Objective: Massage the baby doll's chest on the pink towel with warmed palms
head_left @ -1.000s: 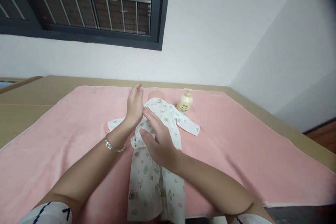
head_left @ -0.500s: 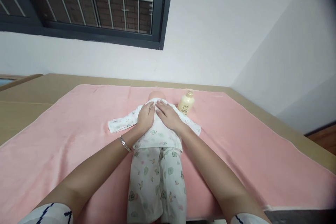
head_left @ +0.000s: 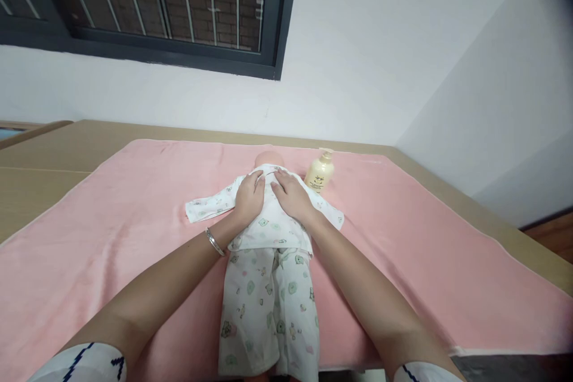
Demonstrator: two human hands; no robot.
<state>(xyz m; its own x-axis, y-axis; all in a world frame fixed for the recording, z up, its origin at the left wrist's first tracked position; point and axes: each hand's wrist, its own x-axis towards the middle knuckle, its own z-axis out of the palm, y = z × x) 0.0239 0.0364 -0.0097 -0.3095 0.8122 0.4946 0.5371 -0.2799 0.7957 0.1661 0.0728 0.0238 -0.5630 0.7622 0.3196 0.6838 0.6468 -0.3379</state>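
Note:
A baby doll lies on a pink blanket (head_left: 147,191), its head (head_left: 269,159) at the far end. It wears a white long-sleeved top (head_left: 268,230) and matching trousers (head_left: 250,310), both with a small animal print. My left hand (head_left: 250,196) rests flat on the left side of the upper torso, fingers pointing up toward the head. On the right side of the torso lies my right hand (head_left: 292,196), its fingers stretched out. A gap of printed cloth shows between the two hands. Neither hand grips anything.
A cream pump bottle (head_left: 319,172) stands just right of the doll's shoulder. The blanket covers a wooden table (head_left: 49,149) set against a white wall (head_left: 349,59). A dark-framed window (head_left: 179,57) with metal bars is at upper left.
My right hand has slid slightly outward to the right, widening the gap between my hands. The left hand stays nearly in place on the doll. The view has tilted a little.

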